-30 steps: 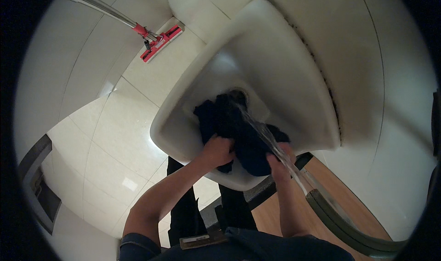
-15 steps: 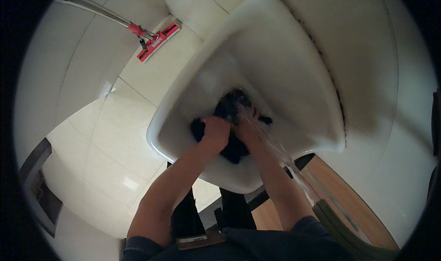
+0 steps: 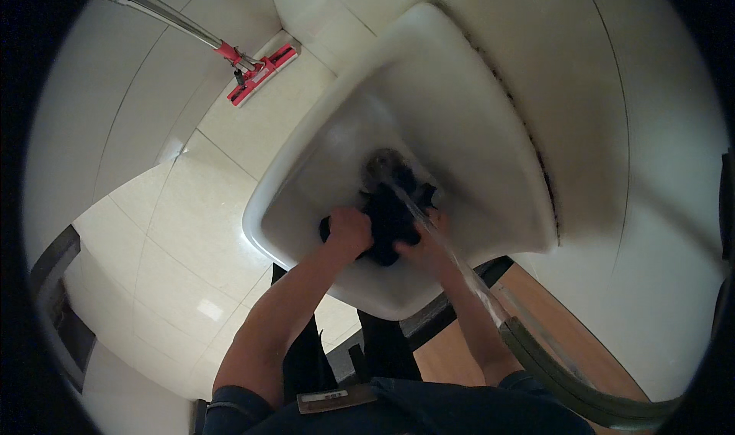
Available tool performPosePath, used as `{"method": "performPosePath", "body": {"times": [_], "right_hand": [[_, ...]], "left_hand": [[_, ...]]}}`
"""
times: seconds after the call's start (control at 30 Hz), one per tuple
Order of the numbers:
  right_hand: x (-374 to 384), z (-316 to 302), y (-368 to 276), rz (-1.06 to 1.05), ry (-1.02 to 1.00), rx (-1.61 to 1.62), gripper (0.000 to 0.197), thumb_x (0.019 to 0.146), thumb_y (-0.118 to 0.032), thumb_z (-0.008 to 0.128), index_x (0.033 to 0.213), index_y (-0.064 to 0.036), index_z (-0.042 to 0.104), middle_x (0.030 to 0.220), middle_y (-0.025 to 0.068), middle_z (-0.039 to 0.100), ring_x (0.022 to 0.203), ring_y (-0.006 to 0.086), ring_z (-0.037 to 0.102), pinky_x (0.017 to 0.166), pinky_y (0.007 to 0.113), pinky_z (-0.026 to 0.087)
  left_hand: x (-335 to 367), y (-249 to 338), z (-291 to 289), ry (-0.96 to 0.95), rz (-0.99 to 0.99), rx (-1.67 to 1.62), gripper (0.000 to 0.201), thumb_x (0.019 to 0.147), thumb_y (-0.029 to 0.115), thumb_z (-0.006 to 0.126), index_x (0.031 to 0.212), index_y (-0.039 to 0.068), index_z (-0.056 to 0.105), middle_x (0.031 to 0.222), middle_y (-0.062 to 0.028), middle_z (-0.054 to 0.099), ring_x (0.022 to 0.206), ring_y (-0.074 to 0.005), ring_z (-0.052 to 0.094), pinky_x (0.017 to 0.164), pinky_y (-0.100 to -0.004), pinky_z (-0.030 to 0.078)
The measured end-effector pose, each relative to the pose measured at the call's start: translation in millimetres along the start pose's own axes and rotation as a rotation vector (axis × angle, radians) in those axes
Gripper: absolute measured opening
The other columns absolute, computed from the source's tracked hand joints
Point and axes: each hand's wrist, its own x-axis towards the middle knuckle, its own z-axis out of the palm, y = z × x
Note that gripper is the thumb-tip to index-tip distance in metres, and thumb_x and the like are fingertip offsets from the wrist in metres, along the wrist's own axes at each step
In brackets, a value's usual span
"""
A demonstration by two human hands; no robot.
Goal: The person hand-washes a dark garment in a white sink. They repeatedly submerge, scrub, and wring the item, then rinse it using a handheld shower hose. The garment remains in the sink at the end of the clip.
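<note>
A dark, wet cloth (image 3: 385, 219) lies bunched at the bottom of a white sink (image 3: 452, 67), partly over its round drain (image 3: 380, 161). My left hand (image 3: 351, 230) is closed in a fist on the cloth's left side. At its right side, my right hand (image 3: 430, 245) grips the edge between thumb and fingers; some fingertips are hidden. A stream of water (image 3: 461, 270) runs from the green hose (image 3: 566, 385), passes across my right hand and forearm, and lands on the cloth.
A red-headed squeeze mop (image 3: 262, 75) leans in the far-left corner on pale floor tiles (image 3: 207, 205). Tiled wall (image 3: 597, 167) borders the sink's right side. A wooden panel (image 3: 536, 312) stands at the near right, under the hose. Dark grey furniture (image 3: 57, 282) is at the left edge.
The cloth has moved nearer to me, uncovering the drain. My hands have spread apart, and the splashing water has become a narrower stream. More of the hose shows.
</note>
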Motion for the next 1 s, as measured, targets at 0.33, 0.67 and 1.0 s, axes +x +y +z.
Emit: {"method": "performPosePath", "body": {"times": [0.33, 0.67, 1.0], "right_hand": [[111, 66, -5, 0.162, 0.048, -0.295, 0.051, 0.075, -0.046, 0.064, 0.107, -0.0069, 0.063, 0.126, 0.0232, 0.046, 0.115, 0.0357, 0.046, 0.095, 0.054, 0.034], [36, 0, 40, 0.043, -0.003, 0.494, 0.069, 0.073, -0.042, 0.067, 0.129, -0.0091, 0.043, 0.124, 0.0195, 0.047, 0.115, 0.0382, 0.046, 0.097, 0.043, 0.036], [89, 53, -23, 0.130, 0.068, -0.224, 0.052, 0.078, -0.047, 0.062, 0.113, -0.0096, 0.057, 0.104, 0.0156, 0.064, 0.102, 0.0326, 0.058, 0.096, 0.046, 0.038]], "left_hand": [[14, 2, 0, 0.022, 0.004, -0.028, 0.038, 0.071, 0.041, 0.066, 0.087, 0.006, 0.069, 0.092, -0.0149, 0.066, 0.086, -0.0312, 0.063, 0.075, -0.0442, 0.049], [-8, -14, 8, 0.267, -0.048, 0.206, 0.042, 0.084, 0.027, 0.053, 0.123, 0.012, 0.051, 0.097, -0.0094, 0.060, 0.081, -0.0247, 0.060, 0.065, -0.0401, 0.045], [10, -15, -1, 0.173, -0.122, 0.106, 0.075, 0.072, 0.028, 0.066, 0.140, 0.020, 0.034, 0.101, -0.0175, 0.059, 0.091, -0.0315, 0.059, 0.076, -0.0450, 0.047]]}}
